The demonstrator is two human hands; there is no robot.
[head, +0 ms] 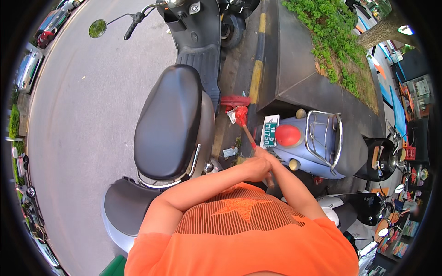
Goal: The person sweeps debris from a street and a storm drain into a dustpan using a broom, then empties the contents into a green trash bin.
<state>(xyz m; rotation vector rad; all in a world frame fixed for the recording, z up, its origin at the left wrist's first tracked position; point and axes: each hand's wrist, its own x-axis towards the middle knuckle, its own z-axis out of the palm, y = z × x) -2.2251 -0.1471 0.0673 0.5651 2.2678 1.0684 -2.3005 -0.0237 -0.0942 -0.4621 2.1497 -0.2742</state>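
Both hands are closed around the handle (249,136) of a red broom, close together in front of my orange shirt. My right hand (265,154) sits further along the handle towards the head, and my left hand (256,169) is just behind it. The broom's red bristles (235,100) reach the ground in the gutter, between a parked scooter and the kerb; they look slightly blurred. Around the red neck (241,115) of the broom shows a crumpled whitish piece (232,116), its kind unclear. A pale scrap of litter (230,152) lies on the ground left of the handle.
A grey scooter with a black seat (169,124) stands close on the left. To the right is a lilac scooter (304,145) with a chrome rack. The yellow-and-black kerb (257,69) runs beside a dark planter wall (293,58). More scooters (359,207) stand at right.
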